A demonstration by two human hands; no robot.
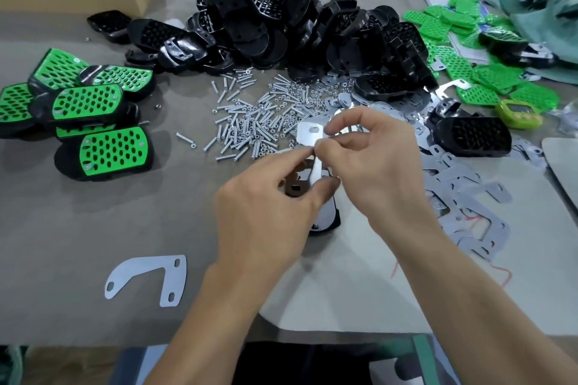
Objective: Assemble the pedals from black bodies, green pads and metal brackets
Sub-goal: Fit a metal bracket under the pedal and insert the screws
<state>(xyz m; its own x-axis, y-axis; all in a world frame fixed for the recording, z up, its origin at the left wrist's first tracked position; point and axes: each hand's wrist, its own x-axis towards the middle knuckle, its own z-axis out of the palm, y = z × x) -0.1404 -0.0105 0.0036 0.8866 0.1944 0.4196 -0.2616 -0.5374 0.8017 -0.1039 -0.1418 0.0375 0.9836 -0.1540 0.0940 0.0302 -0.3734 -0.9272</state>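
While a metal bracket (308,134) is held over a black body (325,220) at the middle of the bench (93,228), its upper end is pinched by the curled fingers of the right hand (372,159), as seen from the head camera. The black body, its near end showing below the palm, is gripped between the thumb and curled fingers of the left hand (266,203). Loose screws (250,122) are scattered just behind the hands, with a heap of bodies (281,19) piled beyond them. Finished pedals (87,100) are stacked at far left, and green pads (453,20) are spread at far right. Flat brackets (469,197) are heaped beside the right wrist, and a lone bracket (150,278) lies near the left forearm.
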